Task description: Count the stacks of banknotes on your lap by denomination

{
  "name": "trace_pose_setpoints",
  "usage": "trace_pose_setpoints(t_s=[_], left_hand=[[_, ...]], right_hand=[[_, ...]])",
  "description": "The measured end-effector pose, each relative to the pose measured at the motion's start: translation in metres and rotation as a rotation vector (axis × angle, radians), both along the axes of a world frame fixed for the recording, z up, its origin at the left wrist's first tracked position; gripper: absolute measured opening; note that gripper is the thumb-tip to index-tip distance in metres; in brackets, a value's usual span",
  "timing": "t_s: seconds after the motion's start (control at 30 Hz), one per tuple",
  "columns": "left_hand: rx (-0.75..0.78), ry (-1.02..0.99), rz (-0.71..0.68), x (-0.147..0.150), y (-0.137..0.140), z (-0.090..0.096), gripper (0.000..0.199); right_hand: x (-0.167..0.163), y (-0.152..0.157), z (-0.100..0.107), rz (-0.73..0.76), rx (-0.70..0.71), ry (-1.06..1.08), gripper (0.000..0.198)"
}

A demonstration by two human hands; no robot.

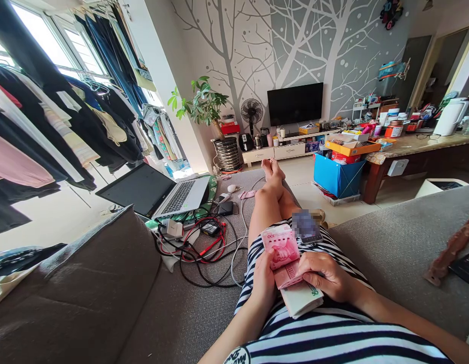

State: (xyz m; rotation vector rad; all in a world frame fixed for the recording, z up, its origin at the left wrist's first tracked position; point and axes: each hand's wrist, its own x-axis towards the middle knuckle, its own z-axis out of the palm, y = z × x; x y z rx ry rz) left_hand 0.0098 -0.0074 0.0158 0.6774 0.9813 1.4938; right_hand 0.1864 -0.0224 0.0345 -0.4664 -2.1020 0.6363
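Observation:
My left hand (265, 273) is closed on the left edge of a stack of pink 100 banknotes (283, 251) above my lap. The top part of the notes stands up, and a lower part is folded toward me. My right hand (325, 275) pinches the right side of that folded pink part with thumb and fingers. Below it a thick bundle of pale banknotes with green 50 print (302, 301) juts out toward my belly; what grips it is hidden. On my striped clothing (253, 278), beyond the right hand, lies a small dark flat item (309, 235), partly blurred out.
I sit with legs stretched along a grey sofa (204, 313). To the left are an open laptop (183, 198) and tangled cables (211, 247). A blue box (338, 177) stands beside a cluttered table (416, 144). A black remote-like object (465, 268) is at the right edge.

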Motion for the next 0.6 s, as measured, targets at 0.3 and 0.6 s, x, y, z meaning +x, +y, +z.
trace_pose_setpoints(t_s=[0.3,0.6], left_hand=[[0.033,-0.08,-0.092,-0.0009,0.0025,-0.0013,0.027],[0.046,-0.102,-0.115,-0.0013,0.0025,-0.0008,0.027]], right_hand=[[0.0003,-0.0003,0.0009,0.002,0.008,-0.009,0.026],[-0.0001,-0.0002,0.0,0.004,-0.005,-0.006,0.025]])
